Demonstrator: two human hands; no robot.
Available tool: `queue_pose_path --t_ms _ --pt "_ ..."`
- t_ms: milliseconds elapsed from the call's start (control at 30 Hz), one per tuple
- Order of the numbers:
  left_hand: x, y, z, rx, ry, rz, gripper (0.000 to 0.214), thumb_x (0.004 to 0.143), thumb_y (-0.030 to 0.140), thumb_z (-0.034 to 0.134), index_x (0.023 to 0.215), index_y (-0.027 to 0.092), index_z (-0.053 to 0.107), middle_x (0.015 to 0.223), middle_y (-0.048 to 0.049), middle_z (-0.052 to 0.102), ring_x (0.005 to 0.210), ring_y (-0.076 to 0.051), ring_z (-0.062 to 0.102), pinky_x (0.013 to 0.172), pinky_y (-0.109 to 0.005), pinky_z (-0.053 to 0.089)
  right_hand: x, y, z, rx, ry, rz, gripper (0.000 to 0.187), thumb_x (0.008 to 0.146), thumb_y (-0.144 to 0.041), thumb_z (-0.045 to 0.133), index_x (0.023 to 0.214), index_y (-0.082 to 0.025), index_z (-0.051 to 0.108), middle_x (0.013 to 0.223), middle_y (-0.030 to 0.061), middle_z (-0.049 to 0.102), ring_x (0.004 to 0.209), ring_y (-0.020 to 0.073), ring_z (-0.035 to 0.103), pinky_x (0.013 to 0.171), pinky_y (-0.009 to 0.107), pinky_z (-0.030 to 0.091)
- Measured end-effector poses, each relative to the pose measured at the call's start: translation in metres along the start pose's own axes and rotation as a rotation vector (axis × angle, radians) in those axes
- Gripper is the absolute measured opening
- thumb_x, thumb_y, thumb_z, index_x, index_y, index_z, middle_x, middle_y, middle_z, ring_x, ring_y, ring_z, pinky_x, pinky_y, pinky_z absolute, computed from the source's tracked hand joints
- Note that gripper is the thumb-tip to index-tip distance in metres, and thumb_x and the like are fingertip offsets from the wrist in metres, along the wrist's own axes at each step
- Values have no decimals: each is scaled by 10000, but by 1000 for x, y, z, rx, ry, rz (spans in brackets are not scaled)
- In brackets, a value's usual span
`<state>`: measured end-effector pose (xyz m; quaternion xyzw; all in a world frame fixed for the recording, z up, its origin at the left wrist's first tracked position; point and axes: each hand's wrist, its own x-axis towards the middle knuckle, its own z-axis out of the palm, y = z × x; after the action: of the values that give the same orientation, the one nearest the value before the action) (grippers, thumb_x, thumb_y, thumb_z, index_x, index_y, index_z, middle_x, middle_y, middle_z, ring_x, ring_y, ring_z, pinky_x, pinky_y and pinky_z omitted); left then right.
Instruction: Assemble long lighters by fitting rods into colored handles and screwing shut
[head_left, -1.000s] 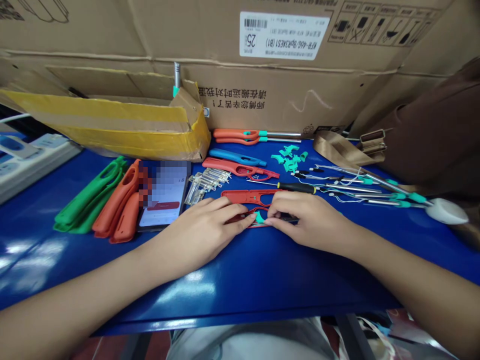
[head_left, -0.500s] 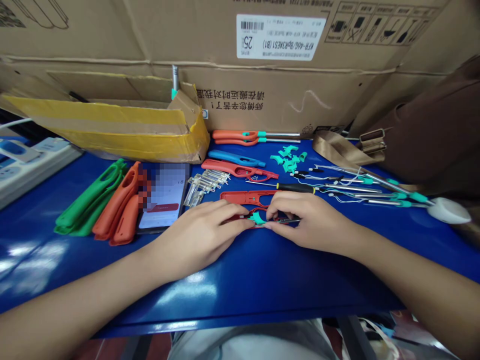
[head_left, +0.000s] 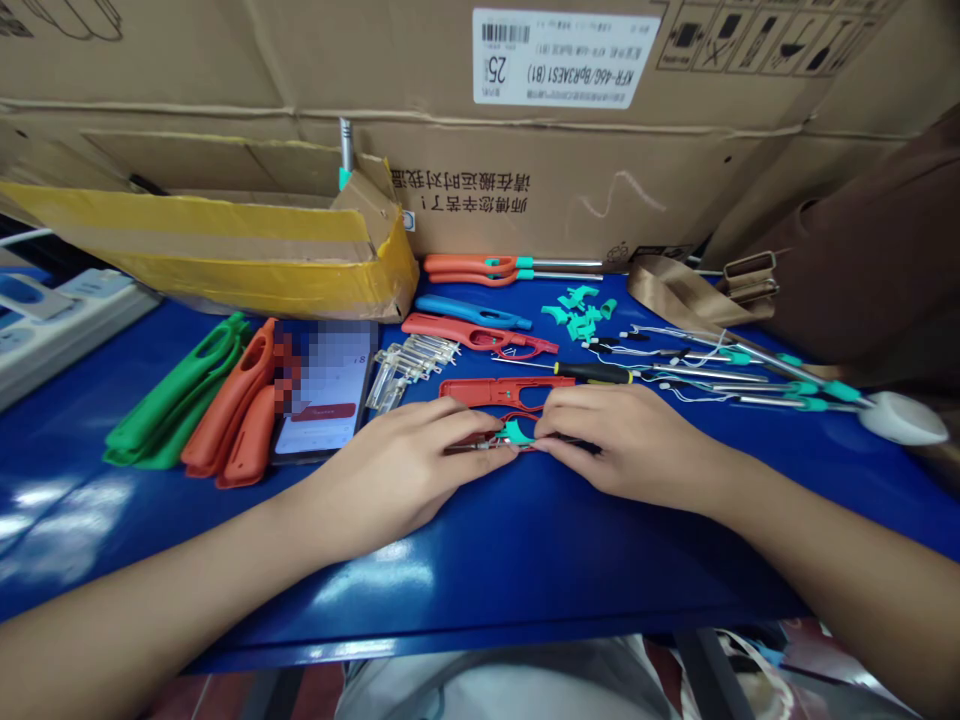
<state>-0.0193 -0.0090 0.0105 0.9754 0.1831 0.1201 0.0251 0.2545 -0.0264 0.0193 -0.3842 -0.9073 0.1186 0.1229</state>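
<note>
Both my hands work close together over a red lighter casing half (head_left: 474,439) on the blue table. My left hand (head_left: 409,460) grips its left end, fingers over the far edge and thumb along the near side. A green trigger piece (head_left: 516,432) shows between the hands, set in the casing. Fingers bent, my right hand (head_left: 619,430) pinches the casing's right end near the trigger. The fingers hide much of the casing and whatever lies inside it. Just behind lies another red casing half (head_left: 480,391), inner side up.
Behind lie a screwdriver (head_left: 596,372), clear fuel tanks (head_left: 409,362), green triggers (head_left: 581,318) and metal lighter tubes (head_left: 739,378). To the left are a phone (head_left: 322,435), orange casings (head_left: 232,410), green casings (head_left: 169,400) and a power strip (head_left: 90,310). A yellow-taped box (head_left: 300,270) stands behind.
My left thumb has slid right along the near edge of the casing. The right fingers have closed in lower, covering the metal part that showed beside them. The view has shifted slightly.
</note>
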Motion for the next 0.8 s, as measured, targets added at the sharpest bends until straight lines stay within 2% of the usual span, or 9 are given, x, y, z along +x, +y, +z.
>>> queue_pose_path --t_ms 400,633,800 --pt "-1 1 0 -16 8 6 405 1000 129 520 1382 194 637 1338 -111 668 1128 -308 641 904 -488 627 -1 1 -4 55 -23 33 177 1007 -209 562 991 -204 738 1029 39 740 932 190 705 799 303 524" --pt "0 0 1 3 13 11 376 1012 156 518 1360 191 657 1314 -112 677 1100 -305 651 877 -487 638 -2 1 -6 30 -41 24 189 1020 -252 554 994 -219 738 1051 39 744 950 202 708 801 317 522" --pt "1 0 2 14 10 9 359 1011 164 524 1337 187 674 1298 -116 685 1100 -311 651 884 -491 637 -1 0 -4 13 -30 19 177 1008 -229 563 953 -206 730 987 36 728 901 201 695 757 319 516"
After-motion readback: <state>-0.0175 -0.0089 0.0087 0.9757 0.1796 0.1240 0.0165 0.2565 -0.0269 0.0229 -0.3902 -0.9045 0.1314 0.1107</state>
